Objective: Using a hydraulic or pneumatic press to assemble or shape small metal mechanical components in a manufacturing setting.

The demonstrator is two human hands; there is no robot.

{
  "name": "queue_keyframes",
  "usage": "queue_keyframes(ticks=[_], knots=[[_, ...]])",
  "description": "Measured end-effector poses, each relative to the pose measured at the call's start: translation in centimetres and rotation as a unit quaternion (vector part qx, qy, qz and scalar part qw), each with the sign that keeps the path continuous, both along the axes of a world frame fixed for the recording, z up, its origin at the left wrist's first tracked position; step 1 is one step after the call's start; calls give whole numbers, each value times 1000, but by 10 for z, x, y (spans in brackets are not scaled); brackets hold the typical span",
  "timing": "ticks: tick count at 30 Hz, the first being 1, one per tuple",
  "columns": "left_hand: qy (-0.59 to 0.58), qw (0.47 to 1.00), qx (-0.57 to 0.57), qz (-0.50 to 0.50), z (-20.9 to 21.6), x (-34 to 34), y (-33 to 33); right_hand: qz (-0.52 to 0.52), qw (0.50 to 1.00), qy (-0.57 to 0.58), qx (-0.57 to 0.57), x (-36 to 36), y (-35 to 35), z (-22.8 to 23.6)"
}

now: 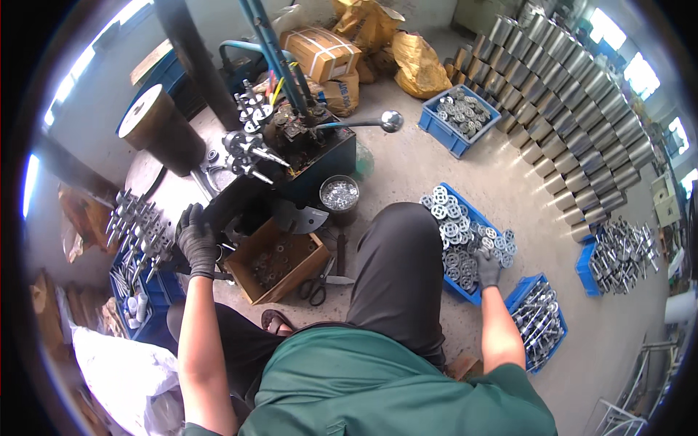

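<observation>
My left hand [196,243], in a dark grey glove, rests at the edge of the work table with its fingers stretched out and nothing visible in them. Several metal shafts with round discs [142,229] stand just left of it. My right hand [488,270], gloved in grey, reaches into a blue crate [471,296] heaped with spoked metal discs [454,225]. Its fingers are curled at a spoked metal disc [487,243] near the crate's right side; the fingertips are partly hidden. In front of my left hand is a press [320,163] with a ball-ended lever [391,121].
A wooden box [291,280] with small rings, scissors [314,292] and a tin of small metal parts [339,195] lie between my knees and the press. Blue crates hold discs [463,112] and shafts [538,323]. Stacked metal cylinders [552,102] stand at the far right.
</observation>
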State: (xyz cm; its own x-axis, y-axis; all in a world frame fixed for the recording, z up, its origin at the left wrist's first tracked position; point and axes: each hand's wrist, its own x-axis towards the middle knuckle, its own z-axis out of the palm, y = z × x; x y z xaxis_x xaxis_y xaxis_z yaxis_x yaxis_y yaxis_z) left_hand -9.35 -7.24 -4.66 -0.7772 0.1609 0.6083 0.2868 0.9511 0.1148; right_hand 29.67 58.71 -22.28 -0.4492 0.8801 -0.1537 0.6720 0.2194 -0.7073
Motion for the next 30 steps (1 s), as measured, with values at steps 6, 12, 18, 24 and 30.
queue_keyframes(ticks=[6, 12, 18, 24, 30], knots=[[-104, 986, 129, -32, 13, 7, -22, -147, 920, 250, -266, 62, -8, 52], [-115, 912, 340, -199, 32, 47, 26, 21, 836, 404, -370, 68, -50, 163], [-176, 874, 280, -356, 40, 85, 61, 317, 790, 454, -265, -61, -156, 301], [-239, 831, 255, -434, 40, 111, 90, 474, 665, 336, -468, -199, -281, 342], [-401, 696, 444, -396, 17, 115, 106, 510, 693, 219, -460, -274, -370, 292]])
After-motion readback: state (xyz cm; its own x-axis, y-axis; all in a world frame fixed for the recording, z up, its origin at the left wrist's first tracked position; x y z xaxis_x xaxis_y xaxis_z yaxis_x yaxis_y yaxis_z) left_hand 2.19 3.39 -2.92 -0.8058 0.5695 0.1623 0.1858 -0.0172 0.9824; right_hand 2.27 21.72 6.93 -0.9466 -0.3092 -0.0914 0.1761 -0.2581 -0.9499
